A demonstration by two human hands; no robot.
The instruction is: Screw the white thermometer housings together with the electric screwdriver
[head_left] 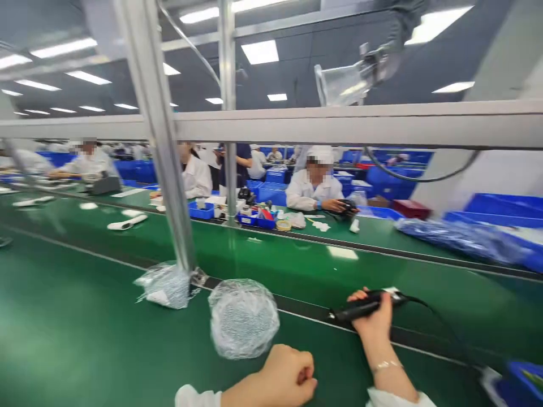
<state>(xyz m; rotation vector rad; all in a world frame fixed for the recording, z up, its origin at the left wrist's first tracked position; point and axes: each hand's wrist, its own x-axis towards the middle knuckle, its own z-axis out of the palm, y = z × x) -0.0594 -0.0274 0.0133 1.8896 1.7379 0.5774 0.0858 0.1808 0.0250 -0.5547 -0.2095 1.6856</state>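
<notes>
My right hand [374,317] is wrapped round a long black device [360,307] with a black cable trailing off to the right, and holds it low over the green belt [85,333] at its dark dividing strip. My left hand [282,377] is a closed fist near the bottom edge, with nothing visible in it. Just beyond the fist lies a round bundle of clear plastic wrap [243,318]. A second crumpled clear bag [164,285] rests at the foot of a metal post [163,164].
Across the far green belt, people in white coats and caps work at benches with blue bins [201,211]. A horizontal metal rail [339,124] crosses at eye height. Blue crates and a blue plastic-wrapped bundle [462,237] sit at the right. White handheld items [126,224] lie on the far belt.
</notes>
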